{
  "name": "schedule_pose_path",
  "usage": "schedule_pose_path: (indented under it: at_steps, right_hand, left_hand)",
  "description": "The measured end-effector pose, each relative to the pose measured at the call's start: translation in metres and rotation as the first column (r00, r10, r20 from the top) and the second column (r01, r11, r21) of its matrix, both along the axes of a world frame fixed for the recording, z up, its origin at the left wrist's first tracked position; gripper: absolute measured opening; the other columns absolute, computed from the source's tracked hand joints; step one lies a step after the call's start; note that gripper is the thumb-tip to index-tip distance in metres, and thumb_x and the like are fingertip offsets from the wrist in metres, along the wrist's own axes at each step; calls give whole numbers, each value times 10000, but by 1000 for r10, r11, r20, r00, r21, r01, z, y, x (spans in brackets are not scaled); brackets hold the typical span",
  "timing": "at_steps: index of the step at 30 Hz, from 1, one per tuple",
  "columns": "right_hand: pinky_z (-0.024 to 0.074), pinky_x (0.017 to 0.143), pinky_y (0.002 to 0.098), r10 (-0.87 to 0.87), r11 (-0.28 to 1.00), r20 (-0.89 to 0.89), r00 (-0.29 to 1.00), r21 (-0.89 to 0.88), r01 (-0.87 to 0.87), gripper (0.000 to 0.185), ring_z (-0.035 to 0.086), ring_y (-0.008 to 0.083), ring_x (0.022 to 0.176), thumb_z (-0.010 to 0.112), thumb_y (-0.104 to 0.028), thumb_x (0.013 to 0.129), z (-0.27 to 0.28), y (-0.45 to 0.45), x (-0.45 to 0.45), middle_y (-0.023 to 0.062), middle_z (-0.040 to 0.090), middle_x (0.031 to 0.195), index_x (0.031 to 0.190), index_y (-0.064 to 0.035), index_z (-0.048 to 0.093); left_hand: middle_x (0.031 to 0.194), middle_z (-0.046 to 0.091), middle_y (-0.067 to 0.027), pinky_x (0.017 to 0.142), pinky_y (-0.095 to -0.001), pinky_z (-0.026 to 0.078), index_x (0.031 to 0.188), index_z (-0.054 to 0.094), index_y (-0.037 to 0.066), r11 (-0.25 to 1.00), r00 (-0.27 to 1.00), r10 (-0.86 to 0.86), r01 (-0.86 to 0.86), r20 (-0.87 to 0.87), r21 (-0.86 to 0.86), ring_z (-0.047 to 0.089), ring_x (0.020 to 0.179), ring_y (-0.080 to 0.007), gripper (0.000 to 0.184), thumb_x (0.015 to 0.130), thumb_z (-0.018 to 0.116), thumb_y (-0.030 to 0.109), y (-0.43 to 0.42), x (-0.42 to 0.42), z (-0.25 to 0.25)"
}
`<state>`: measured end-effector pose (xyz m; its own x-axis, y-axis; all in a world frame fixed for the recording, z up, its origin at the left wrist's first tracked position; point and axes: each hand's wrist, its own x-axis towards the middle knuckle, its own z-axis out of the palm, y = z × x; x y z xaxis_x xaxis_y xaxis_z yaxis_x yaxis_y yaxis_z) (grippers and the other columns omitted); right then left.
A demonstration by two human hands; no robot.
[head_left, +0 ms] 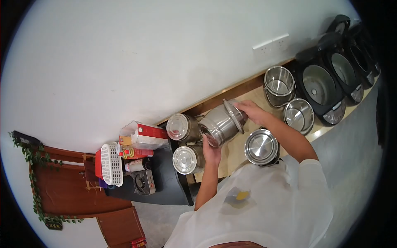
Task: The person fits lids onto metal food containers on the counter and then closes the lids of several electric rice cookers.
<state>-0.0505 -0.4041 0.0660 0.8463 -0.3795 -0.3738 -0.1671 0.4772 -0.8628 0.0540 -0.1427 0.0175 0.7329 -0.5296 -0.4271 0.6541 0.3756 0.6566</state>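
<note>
A stainless steel pot (221, 122) is tilted on its side above the wooden counter, held between both hands. My left hand (212, 152) grips its lower left end, fingers partly hidden by the pot. My right hand (250, 112) is closed on the flared rim (234, 116) at the other end. Left of it stand two lidded steel pots, one at the back (178, 127) and one in front (185, 160). Close to my body is another steel pot (261, 146) with a shiny round top.
Open steel pots (279, 82) (298, 116) stand right of my hands, beside several black rice cookers (322, 89) with raised lids. On the dark table (165, 188) at left are a white basket (111, 164), a red-and-clear box (149, 136), canisters and a portable stove (143, 182). A wall runs behind.
</note>
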Motion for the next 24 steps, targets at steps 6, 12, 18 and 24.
schedule_pose_path:
  at_steps: [6,12,18,24]
  right_hand:
    - [572,639,444,-56,994,-247,967,77,77,261,692,243,786,577,-250,1018,-15,2,29,102,722,933,1143,-54,696]
    - [626,732,484,47,965,-347,937,257,47,265,735,271,808,584,-261,1018,-47,-1,46,139,752,977,1086,-51,731]
    - [490,1102,544,79,920,-220,972,391,14,875,587,342,1331,178,-707,1049,-76,-4,58,204,585,1449,1515,-17,449]
    - [490,1106,524,125,961,-205,971,267,-67,868,572,346,1343,254,-705,1049,-91,-11,62,212,532,1507,1522,-2,436]
  left_hand:
    - [995,618,42,768,-281,497,1168,551,168,989,955,3,-46,298,138,579,847,-81,189,1051,640,286,-29,-33,57]
    - [1139,616,-38,840,-273,496,1288,500,45,949,853,-7,-159,522,272,573,952,-93,397,1032,676,292,-48,-26,50]
    - [1243,621,-117,972,-319,486,1373,474,-11,919,780,-52,-207,624,336,604,1072,-179,488,1029,665,278,-65,-18,32]
    - [1284,592,-261,1077,-454,427,1363,488,-73,837,584,-135,-365,801,408,586,1205,-363,552,984,677,281,-75,-2,6]
